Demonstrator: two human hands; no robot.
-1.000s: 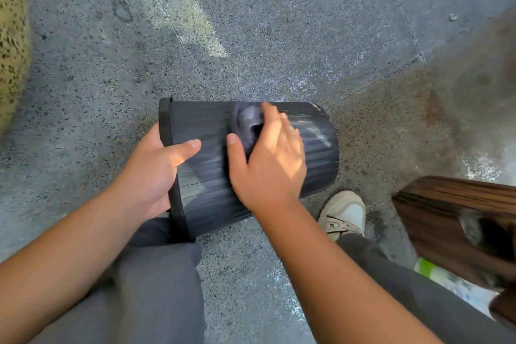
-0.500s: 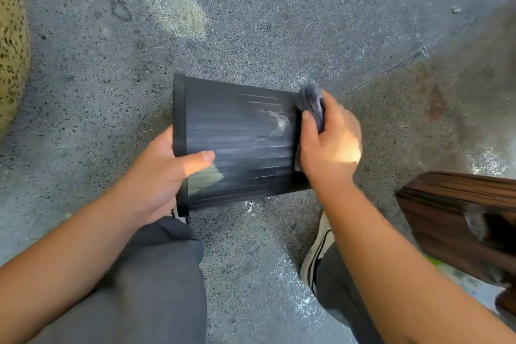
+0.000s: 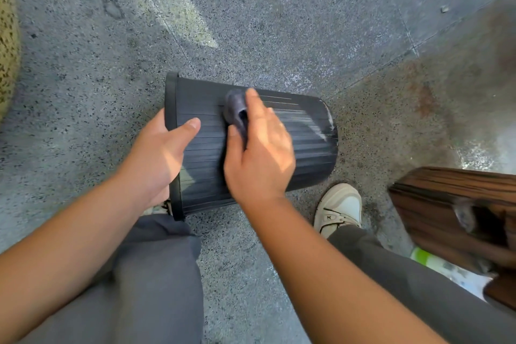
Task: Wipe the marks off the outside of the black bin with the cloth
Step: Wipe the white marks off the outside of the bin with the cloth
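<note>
The view holds one black bin, one dark cloth, two hands, left and right, one pale shoe and one wooden-looking object

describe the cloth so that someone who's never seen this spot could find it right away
Start at the black bin lying on its side on the speckled grey floor, its rim held by the left hand. On the bin's ribbed upper side, the right hand presses the cloth. It is a small, dark grey, crumpled wad, soft and matte against the bin's straight ridges.
</note>
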